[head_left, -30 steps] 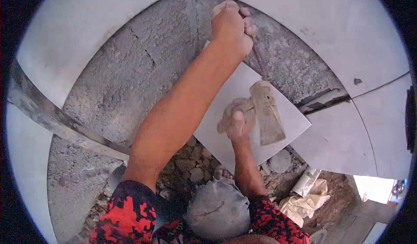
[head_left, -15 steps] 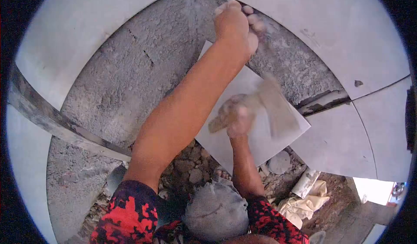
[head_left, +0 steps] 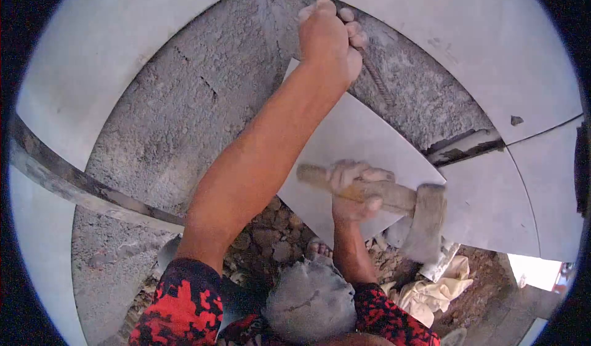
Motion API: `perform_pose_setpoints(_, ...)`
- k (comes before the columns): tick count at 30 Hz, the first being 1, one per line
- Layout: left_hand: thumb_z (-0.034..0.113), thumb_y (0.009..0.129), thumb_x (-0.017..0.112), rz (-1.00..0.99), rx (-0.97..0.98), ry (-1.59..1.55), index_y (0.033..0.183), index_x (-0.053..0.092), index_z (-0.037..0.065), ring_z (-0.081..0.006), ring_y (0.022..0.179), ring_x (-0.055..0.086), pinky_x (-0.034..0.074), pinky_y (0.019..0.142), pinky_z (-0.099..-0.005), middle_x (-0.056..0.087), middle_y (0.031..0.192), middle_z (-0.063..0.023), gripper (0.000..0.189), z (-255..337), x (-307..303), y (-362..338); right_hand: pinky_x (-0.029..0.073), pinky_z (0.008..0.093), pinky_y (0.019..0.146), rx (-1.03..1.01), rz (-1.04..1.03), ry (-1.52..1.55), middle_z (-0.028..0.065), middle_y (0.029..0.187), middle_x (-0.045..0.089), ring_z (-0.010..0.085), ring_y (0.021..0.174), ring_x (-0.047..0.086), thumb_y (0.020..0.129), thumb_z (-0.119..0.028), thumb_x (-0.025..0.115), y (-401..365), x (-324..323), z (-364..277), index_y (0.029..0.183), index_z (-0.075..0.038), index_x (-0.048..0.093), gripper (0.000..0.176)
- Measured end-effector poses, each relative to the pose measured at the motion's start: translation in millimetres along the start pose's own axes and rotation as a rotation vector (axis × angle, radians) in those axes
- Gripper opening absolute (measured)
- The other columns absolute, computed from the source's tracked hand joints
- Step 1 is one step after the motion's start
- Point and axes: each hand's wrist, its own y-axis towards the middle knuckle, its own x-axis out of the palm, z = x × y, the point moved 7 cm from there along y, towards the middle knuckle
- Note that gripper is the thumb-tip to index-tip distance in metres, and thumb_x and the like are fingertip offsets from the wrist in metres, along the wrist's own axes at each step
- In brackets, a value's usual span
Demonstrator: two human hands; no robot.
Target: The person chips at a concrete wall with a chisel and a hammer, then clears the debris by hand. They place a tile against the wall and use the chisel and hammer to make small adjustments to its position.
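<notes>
Look, a long bent strip (head_left: 86, 189) runs across the rough grey patch (head_left: 178, 112). Next, the left hand (head_left: 327, 35) has its grip closed around a bumpy metal rod (head_left: 377, 81), beside a white tile (head_left: 363, 133). The right hand (head_left: 357, 189) has its grip curled around the handle of a blurry hatchet (head_left: 425, 223). Right of that, a pale cloth (head_left: 434, 293) lies crumpled on the dirt (head_left: 483, 278).

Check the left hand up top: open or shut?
Shut: the left hand is curled into a fist, with a ribbed rod emerging beside its fingers.
</notes>
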Motion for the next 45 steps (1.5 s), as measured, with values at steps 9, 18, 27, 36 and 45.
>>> perform_pose_setpoints(9, 0.020, 0.090, 0.035, -0.021, -0.025, 0.002, 0.093, 0.038, 0.011, -0.0096, 0.047, 0.031, 0.027, 0.040, -0.0231, 0.041, 0.068, -0.0031, 0.009, 13.1, -23.7, 18.3, 0.041, 0.0333, 0.055, 0.067, 0.045, -0.142, 0.0055, 0.072, 0.046, 0.0183, 0.062, 0.044, 0.079, -0.024, 0.052, 2.0, 0.4, 4.2, 0.095, -0.010, 0.042, 0.024)
perform_pose_setpoints(18, 0.018, 0.090, 0.034, -0.148, -0.035, 0.075, 0.114, 0.033, 0.018, -0.0085, 0.048, 0.032, 0.028, 0.041, -0.0218, 0.044, 0.074, -0.0043, 0.024, 17.8, -5.7, -10.6, 0.039, 0.0327, 0.050, 0.459, 0.315, -0.749, 0.0066, 0.062, 0.044, 0.0174, 0.052, 0.043, 0.076, -0.030, 0.057, -53.4, -41.4, -2.0, 0.087, -0.007, 0.040, 0.030)
perform_pose_setpoints(27, 0.017, 0.090, 0.036, -0.257, -0.108, -0.024, 0.115, 0.033, 0.021, -0.0074, 0.047, 0.032, 0.028, 0.039, -0.0197, 0.044, 0.074, -0.0025, 0.025, 20.3, -10.8, -7.6, 0.040, 0.0303, 0.050, 0.349, -0.017, -1.015, 0.0067, 0.062, 0.047, 0.0169, 0.054, 0.046, 0.078, -0.035, 0.055, -34.1, -26.7, 20.0, 0.076, -0.004, 0.045, 0.033)
perform_pose_setpoints(36, 0.020, 0.091, 0.035, -0.256, -0.137, 0.024, 0.118, 0.029, 0.022, -0.0089, 0.048, 0.029, 0.026, 0.039, -0.0205, 0.043, 0.074, -0.0049, 0.029, 24.5, -17.9, 2.1, 0.042, 0.0370, 0.050, 0.171, -0.211, -1.613, 0.0126, 0.063, 0.053, 0.0306, 0.055, 0.053, 0.079, -0.028, 0.051, 3.5, 0.4, 31.7, 0.078, -0.005, 0.052, 0.022)
perform_pose_setpoints(45, 0.019, 0.090, 0.035, -0.100, -0.009, 0.078, 0.117, 0.029, 0.022, -0.0095, 0.048, 0.032, 0.028, 0.039, -0.0225, 0.043, 0.071, -0.0032, 0.027, 25.2, -38.8, 17.8, 0.044, 0.0394, 0.064, 0.670, -0.046, -1.502, 0.0193, 0.091, 0.059, 0.0335, 0.078, 0.057, 0.079, -0.029, 0.056, -18.3, -41.5, 40.6, 0.099, -0.002, 0.055, 0.034)
